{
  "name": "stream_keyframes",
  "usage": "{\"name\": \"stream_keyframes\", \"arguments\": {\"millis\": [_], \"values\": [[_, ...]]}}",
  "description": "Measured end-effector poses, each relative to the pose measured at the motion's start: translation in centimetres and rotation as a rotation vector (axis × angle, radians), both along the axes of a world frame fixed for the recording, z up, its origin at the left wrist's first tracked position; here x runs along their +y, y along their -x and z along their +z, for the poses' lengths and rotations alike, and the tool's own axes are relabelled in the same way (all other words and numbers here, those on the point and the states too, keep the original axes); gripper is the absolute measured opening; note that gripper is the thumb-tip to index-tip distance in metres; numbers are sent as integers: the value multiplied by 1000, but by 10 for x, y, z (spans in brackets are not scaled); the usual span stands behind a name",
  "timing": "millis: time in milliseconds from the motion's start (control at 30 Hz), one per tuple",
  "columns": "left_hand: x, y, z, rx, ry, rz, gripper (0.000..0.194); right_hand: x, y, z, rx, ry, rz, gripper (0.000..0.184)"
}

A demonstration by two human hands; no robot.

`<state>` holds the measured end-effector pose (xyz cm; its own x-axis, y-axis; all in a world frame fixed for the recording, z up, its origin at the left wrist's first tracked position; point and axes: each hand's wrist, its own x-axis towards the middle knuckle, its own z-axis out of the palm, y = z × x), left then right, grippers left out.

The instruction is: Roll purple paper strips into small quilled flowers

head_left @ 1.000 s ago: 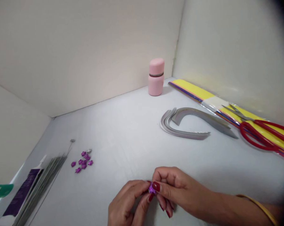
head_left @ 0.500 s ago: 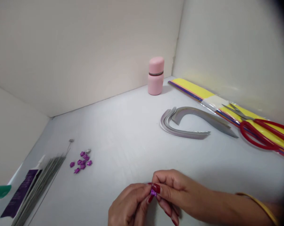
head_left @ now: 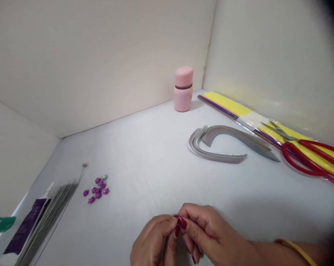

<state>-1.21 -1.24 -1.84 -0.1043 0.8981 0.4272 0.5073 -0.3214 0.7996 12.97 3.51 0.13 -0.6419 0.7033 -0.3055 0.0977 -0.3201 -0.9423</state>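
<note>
Smooth, pale desk (head_left: 139, 162). Flat yellow pack (head_left: 225, 103) in glossy clear plastic by the right wall. Silvery strips (head_left: 219, 157), layered, curved. Red-handled metal scissors (head_left: 311, 147) lie across the pack. Left hand (head_left: 153, 242) and right hand (head_left: 217, 232) meet at the front, each grip closed on a purple piece (head_left: 179, 225), mostly hidden between fingertips. Puffy, shiny purple stars (head_left: 98, 194) cluster well to the left.
</note>
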Motion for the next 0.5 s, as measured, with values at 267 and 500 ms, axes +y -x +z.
{"name": "stream_keyframes", "arguments": {"millis": [267, 500], "values": [[3, 2, 0, -69, 86, 24, 18, 5, 2, 2, 112, 96, -87, 37], [4, 5, 3, -49, 67, -38, 14, 10, -3, 2, 51, 85, 12, 44]]}}
